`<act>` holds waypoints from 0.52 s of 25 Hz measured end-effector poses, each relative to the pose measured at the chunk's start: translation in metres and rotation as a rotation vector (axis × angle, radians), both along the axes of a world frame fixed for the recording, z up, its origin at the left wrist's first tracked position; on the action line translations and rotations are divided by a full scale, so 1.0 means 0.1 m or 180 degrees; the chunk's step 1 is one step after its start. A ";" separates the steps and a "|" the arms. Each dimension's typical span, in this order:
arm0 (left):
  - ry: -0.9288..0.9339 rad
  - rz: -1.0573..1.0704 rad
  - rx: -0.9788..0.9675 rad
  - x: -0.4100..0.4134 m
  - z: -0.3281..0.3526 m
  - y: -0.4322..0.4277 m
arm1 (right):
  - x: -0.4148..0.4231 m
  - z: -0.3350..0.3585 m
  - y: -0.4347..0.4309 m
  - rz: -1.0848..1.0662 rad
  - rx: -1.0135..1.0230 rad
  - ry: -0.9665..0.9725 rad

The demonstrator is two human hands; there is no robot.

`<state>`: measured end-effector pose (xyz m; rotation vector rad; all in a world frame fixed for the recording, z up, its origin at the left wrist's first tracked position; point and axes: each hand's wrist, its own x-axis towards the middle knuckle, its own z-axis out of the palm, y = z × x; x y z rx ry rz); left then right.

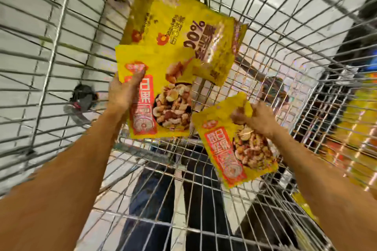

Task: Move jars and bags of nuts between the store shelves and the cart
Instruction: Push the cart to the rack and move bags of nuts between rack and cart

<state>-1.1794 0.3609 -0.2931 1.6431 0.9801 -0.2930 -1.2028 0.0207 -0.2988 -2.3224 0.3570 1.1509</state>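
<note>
Over the wire basket of the silver metal shopping cart (275,51), I hold a yellow bag of mixed nuts in each hand.

My left hand (124,91) grips the left edge of one flat yellow foil bag printed with nuts and a red label (157,96), thumb curled across its front; its long axis runs toward and away from me, top edge pointing to the cart's far end. My right hand (257,116) pinches the top corner of a second matching yellow bag (234,149), which hangs tilted, its lower end slanting toward me and to the right. A third yellow bag with the "00%" print (179,26) lies beyond them, printing upside down to me, partly overlapping the left-hand bag. I count three bags; whether that third bag rests on the wire I cannot tell.
</note>
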 end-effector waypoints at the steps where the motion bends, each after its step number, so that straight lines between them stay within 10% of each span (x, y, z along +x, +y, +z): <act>1: 0.0125 0.0077 0.0125 -0.01 -0.02 0.03 | -0.12 0.02 0.01 -0.0408 0.0257 0.0045; 13: -0.1077 -0.0447 0.0594 0.82 1.54 -0.60 | 0.26 1.56 0.17 -0.2620 0.0791 -0.1925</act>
